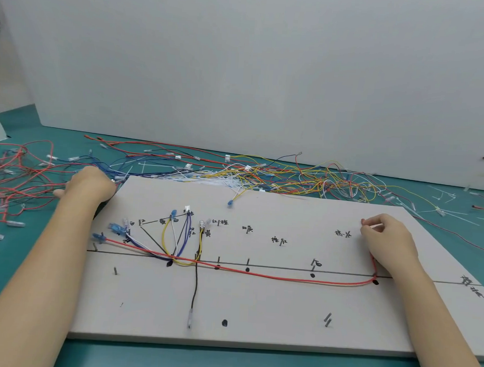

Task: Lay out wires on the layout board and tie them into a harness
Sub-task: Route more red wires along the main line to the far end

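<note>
A: Where now, the red wire (286, 279)?

B: Lying on the layout board (256, 310). Run from the blue terminal (97, 237) at the left end, along the drawn trunk line, hooked round the peg (374, 275) far right, then bent up toward a branch mark.

A: And the right hand (386, 238)?

B: Pinching the wire's free end between thumb and fingertips, just above that bend. Probably held so to draw out the slack and seat the bend against the peg.

A: Left hand (90, 185)?

B: Off the board's far-left corner, well apart from the right, down among the loose wires (263, 173) on the desk (226, 362). Cannot tell whether closed on a wire or only feeling about: fingers turned away behind the back of the hand. Likely fishing for the next piece.

A: Anything else laid?

B: Yellow, white and purple wires (163, 235) looped in a cluster at the left, brought down to the trunk line. Also a black wire (194, 293), dropped straight toward the near edge. No tie to be seen on any of them.

A: Stage, then?

B: Partway through laying out, at a guess. Several marked pegs bare, tying not yet begun. White cable ties (444, 198) waiting on the desk to the right.

A: Risk?

B: Springing off the peg if let go before being settled.
</note>
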A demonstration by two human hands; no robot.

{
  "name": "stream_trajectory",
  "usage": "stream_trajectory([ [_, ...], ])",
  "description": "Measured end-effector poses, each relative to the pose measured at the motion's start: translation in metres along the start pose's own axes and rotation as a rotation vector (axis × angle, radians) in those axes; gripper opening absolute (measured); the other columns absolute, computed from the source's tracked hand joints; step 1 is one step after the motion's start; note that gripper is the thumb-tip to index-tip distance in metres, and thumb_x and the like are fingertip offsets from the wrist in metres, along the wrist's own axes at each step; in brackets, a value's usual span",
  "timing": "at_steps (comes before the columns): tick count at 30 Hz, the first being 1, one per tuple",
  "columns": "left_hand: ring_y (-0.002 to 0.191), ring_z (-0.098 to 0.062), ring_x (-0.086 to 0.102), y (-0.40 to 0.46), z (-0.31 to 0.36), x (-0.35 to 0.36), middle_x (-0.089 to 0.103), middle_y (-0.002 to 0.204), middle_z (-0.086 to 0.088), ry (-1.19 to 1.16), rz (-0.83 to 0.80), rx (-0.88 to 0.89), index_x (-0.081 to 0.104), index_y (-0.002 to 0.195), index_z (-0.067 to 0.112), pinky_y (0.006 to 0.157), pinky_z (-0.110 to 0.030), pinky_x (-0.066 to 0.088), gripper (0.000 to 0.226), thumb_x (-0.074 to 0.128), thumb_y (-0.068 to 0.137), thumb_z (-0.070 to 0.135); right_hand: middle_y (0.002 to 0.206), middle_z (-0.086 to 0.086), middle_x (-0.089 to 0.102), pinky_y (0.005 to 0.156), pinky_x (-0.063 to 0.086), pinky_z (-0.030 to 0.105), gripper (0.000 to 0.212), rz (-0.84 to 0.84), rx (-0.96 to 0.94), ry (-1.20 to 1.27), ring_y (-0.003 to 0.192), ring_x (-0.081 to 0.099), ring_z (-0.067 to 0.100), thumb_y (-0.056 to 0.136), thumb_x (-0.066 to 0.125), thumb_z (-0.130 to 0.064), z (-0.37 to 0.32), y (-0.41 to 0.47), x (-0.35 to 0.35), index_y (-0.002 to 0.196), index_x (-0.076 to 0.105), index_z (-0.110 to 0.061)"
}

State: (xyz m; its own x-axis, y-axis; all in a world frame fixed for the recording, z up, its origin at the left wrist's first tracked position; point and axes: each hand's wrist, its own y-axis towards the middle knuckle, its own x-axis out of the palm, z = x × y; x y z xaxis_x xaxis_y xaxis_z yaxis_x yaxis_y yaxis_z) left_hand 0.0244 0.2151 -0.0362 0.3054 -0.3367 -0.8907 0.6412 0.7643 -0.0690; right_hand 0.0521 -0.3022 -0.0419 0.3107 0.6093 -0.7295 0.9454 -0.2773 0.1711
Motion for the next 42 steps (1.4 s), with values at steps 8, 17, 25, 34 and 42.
stream_trajectory([
  [8,0.093,-0.033,0.060,-0.033,0.020,-0.012,0.072,0.093,-0.010,-0.340,0.588,0.340,0.069,0.093,0.018,0.094,-0.045,0.029,0.016,0.055,0.093,0.025,0.101,0.011,0.063,0.076,0.042,0.035,0.010,0.092,0.005,0.006,0.092,0.056,0.029,0.090,0.058,-0.022,0.000,0.001,-0.001,0.096,0.062,-0.015],
  [17,0.083,-0.031,0.058,-0.094,0.071,0.003,0.064,0.088,-0.010,-0.470,0.485,1.048,0.067,0.097,0.006,0.074,-0.046,0.048,0.013,0.055,0.096,0.011,0.075,-0.001,0.066,0.059,0.044,0.017,0.012,0.042,-0.277,0.502,0.063,0.056,0.007,0.089,0.062,-0.008,-0.075,-0.039,0.009,0.086,0.072,-0.012],
  [25,0.081,-0.029,0.058,-0.144,0.091,0.020,0.063,0.084,-0.009,-0.418,0.360,1.327,0.068,0.096,0.002,0.073,-0.041,0.046,0.011,0.059,0.094,0.008,0.084,0.005,0.069,0.051,0.047,0.022,0.024,-0.567,-0.104,0.844,0.059,0.058,0.014,0.095,0.058,-0.034,-0.155,-0.086,0.048,0.097,0.068,-0.012],
  [34,0.082,-0.021,0.062,-0.150,0.091,0.025,0.069,0.089,-0.003,-0.492,0.224,1.322,0.070,0.099,0.006,0.075,-0.040,0.051,0.012,0.060,0.092,0.003,0.086,0.006,0.062,0.052,0.045,0.020,0.026,-0.573,0.047,1.110,0.057,0.053,0.015,0.094,0.062,-0.027,-0.183,-0.091,0.073,0.105,0.069,-0.005],
  [42,0.077,-0.018,0.062,-0.105,0.068,0.009,0.067,0.078,0.010,-0.268,0.136,0.955,0.066,0.086,0.030,0.075,-0.041,0.053,0.005,0.067,0.090,0.026,0.076,0.008,0.063,0.067,0.056,0.023,0.014,-0.481,0.032,1.389,0.064,0.061,0.017,0.094,0.060,-0.015,-0.186,-0.082,0.065,0.091,0.070,-0.005],
])
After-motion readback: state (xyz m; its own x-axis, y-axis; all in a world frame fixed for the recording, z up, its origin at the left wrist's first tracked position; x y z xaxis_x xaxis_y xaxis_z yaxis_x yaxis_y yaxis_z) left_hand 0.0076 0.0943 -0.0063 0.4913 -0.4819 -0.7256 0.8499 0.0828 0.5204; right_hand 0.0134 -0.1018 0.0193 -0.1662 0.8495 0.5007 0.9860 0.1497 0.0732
